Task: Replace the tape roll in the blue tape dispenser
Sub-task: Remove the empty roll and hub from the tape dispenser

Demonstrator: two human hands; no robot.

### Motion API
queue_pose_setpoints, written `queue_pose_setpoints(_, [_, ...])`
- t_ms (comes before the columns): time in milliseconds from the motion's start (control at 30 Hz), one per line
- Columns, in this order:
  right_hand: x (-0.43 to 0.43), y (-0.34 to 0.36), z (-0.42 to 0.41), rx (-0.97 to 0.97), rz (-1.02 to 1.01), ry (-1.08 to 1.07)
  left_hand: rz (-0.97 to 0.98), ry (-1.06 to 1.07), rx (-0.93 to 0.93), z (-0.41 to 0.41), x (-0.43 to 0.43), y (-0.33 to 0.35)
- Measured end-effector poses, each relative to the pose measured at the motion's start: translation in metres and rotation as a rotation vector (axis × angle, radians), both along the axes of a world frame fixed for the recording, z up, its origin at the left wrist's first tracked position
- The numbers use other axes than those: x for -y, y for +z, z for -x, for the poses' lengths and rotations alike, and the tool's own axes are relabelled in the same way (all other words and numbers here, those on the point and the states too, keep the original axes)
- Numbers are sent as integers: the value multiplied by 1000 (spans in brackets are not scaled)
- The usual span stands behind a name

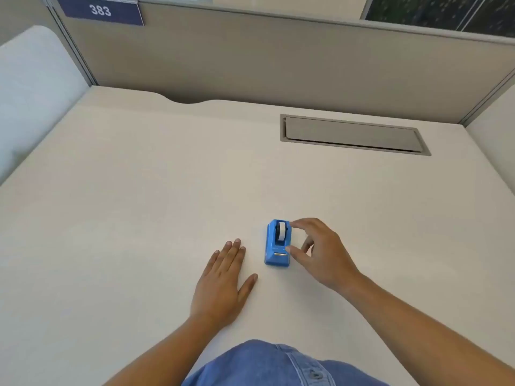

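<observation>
Dispenser: the blue tape dispenser stands upright on the pale desk, near the front edge and a little right of its middle, cutter end toward the person.
Tape roll: a white roll sits in the dispenser's rear cradle, edge up.
Right hand: the right hand is at the dispenser's right side, fingers spread in a loose curve; a fingertip touches near the roll and the thumb tip is at the cutter end. Whether it grips cannot be told.
Left hand: the left hand lies flat, palm down, fingers straight, just left of the dispenser, apart from it, holding nothing.
Open room: bare desk lies on all sides of the dispenser, widest toward the left and far edges.
Far edge: a grey cable hatch is set flush near the far right corner; a grey partition rises behind, with a sign reading 383.
</observation>
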State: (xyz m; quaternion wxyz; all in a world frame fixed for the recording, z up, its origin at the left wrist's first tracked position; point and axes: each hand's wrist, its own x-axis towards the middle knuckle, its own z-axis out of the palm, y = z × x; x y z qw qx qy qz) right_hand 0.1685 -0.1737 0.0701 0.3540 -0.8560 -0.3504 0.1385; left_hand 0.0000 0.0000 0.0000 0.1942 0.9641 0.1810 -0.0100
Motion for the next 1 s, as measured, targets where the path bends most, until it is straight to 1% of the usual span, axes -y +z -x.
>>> queue_pose_setpoints(33, [-5, 3, -4, 17, 8, 31, -1, 0, 1, 0, 0, 1])
queue_pose_setpoints(167, [-24, 13, -16, 13, 145, 119, -22, 1, 28, 1, 0, -2])
queue_pose_setpoints(300, [-32, 13, -20, -14, 225, 118, -37, 2, 20, -3, 2, 1])
queue_pose_setpoints(400, [-37, 10, -21, -4, 245, 120, 82, 40, 78, -19, 5, 7])
queue_pose_setpoints(500, [-41, 9, -23, 43, 261, 154, 230, 31, 148, -43, 4, 18])
queue_pose_setpoints(567, [-43, 9, -26, 62, 271, 180, 373, 32, 170, -59, 4, 24])
queue_pose_setpoints(667, [-45, 8, -29, 78, 308, 208, 634, 46, 145, -76, 6, 25])
queue_pose_setpoints(733, [-45, 8, -30, 72, 323, 215, 731, 56, 155, -80, 7, 21])
queue_pose_setpoints(800, [-45, 7, -31, 66, 330, 219, 762, 82, 174, -80, 7, 17])
queue_pose_setpoints(1000, [-50, 13, -34, 76, 358, 234, 753, 88, 196, -78, 8, 15])
